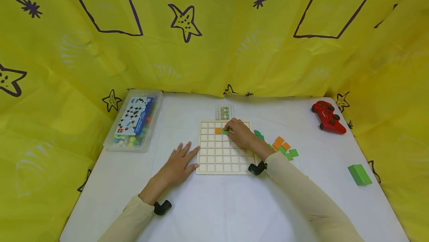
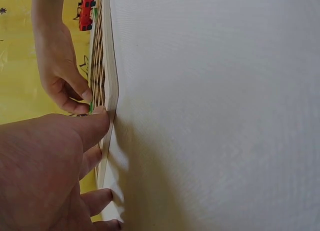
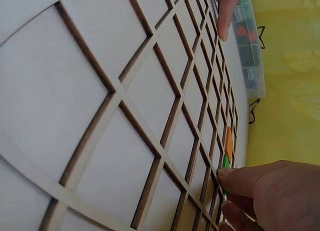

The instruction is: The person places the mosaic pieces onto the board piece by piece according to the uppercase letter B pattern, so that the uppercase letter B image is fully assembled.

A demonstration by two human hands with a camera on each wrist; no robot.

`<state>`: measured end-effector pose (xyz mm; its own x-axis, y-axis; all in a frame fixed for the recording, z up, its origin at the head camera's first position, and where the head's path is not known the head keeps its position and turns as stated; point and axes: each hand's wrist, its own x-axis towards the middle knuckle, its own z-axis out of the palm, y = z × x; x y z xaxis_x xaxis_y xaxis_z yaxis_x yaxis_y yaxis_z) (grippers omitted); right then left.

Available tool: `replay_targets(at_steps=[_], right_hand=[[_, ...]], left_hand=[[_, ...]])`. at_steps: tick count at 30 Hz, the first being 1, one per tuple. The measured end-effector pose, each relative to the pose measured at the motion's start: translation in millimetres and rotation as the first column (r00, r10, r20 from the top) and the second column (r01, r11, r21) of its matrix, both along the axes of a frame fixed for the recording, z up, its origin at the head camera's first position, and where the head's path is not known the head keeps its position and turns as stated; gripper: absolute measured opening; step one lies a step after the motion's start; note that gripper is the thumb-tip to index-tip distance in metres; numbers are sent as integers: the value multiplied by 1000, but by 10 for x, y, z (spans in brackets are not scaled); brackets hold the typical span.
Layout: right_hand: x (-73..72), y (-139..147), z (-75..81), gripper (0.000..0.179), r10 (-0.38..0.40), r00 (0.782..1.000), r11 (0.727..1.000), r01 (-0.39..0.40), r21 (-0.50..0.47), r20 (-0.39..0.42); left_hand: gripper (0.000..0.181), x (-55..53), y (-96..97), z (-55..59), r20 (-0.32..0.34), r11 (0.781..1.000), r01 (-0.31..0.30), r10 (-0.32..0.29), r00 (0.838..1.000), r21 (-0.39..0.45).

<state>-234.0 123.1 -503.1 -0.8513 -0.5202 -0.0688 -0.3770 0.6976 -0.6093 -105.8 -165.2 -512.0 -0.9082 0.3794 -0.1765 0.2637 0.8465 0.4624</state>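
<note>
A wooden grid board [image 1: 212, 152] with square cells lies on the white table. An orange square tile [image 1: 218, 130] sits in a cell of its second row from the far edge. Directly to its right is a green tile [image 3: 226, 162], which my right hand [image 1: 240, 133] pinches between thumb and fingers at the board's surface; the fingers hide part of it. My left hand [image 1: 179, 164] lies with fingers spread at the board's left edge, and in the left wrist view its thumb [image 2: 97, 122] touches the rim.
Loose orange tiles [image 1: 279, 140] and green tiles [image 1: 294, 152] lie right of the board, partly behind my right forearm. A small pattern card [image 1: 225, 112] is beyond it. A clear box of beads [image 1: 134, 121] stands left; a red game controller [image 1: 328, 117] and green block [image 1: 360, 175] lie right.
</note>
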Motion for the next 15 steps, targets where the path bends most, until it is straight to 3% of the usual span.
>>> replay_targets(at_steps=[7, 15], right_hand=[[33, 111, 39, 20, -3, 998, 1000, 3, 6, -55], [-62, 554, 227, 26, -134, 989, 991, 133, 30, 64]], left_hand=[[65, 5, 11, -5, 2, 1000, 1, -1, 1000, -2], [64, -12, 0, -19, -3, 1000, 15, -15, 1000, -14]])
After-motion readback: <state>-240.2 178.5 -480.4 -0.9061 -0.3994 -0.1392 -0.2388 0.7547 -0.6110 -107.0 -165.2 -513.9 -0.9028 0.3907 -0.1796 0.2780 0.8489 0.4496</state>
